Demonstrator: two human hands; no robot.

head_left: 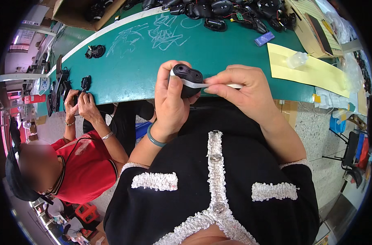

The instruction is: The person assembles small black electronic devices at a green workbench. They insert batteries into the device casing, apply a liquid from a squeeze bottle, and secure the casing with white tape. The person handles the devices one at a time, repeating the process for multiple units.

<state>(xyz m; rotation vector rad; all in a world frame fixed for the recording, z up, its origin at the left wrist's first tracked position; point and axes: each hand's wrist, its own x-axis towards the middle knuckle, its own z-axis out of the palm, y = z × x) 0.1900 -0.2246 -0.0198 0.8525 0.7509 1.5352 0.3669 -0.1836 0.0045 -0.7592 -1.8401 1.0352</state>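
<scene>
My left hand is wrapped round a small black rounded plastic housing, held up over the table's near edge. Two or three small round holes show in its upper face. Across the housing's side runs a narrow white strip, with my left thumb pressing on it. My right hand pinches the strip between thumb and forefinger, just right of the housing, and it looks taut there. A white end pokes out past the right fingers. The housing's underside is hidden by my left hand.
Several black device parts lie heaped along the far edge of the green table. A purple box, yellow paper and a translucent cup are at the right. On the left, a co-worker in red handles a black part.
</scene>
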